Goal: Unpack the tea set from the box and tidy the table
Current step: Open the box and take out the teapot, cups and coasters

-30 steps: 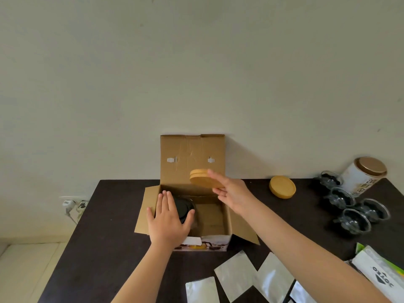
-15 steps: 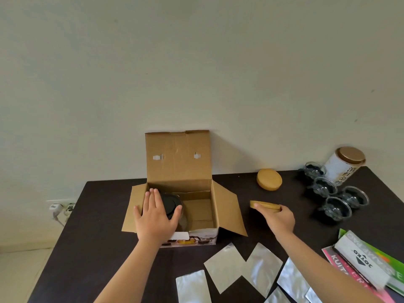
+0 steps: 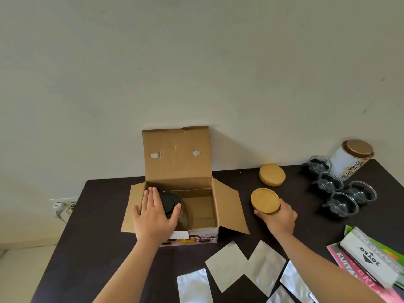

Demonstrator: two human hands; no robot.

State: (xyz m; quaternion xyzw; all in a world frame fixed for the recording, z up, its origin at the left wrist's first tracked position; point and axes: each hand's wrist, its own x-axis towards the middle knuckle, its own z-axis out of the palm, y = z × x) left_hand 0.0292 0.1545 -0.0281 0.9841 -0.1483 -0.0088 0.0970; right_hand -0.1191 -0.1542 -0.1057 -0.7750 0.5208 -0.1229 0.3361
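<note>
Teapot [image 3: 175, 206] with its black lid is sitting in the left half of the open cardboard box [image 3: 227, 206], and the left hand [image 3: 156, 217] is lying spread over its top, palm down and fingers extended, touching it but not closed around it. That hand is plainly the nearer one for the lift: the pot is directly beneath its palm, so the move turns on curling the fingers down around the body or lid and drawing it straight up between the box walls, away from the raised flap at the back. The right hand [image 3: 278, 217] is occupied on the other side of the box, well apart from the pot, its grip closed around the near edge of a round bamboo coaster [image 3: 265, 200] that is tilting up toward the camera just above the dark bench [image 3: 105, 248]. A second stack of coasters [image 3: 272, 174] is lying flat farther back, and four glass cups [image 3: 343, 193] are clustered to the right beside a white tea canister [image 3: 352, 159]. Foil pouches [image 3: 244, 265] are lying scattered along the near edge, likely the clutter to be cleared later. The right half of the box looks empty.
</note>
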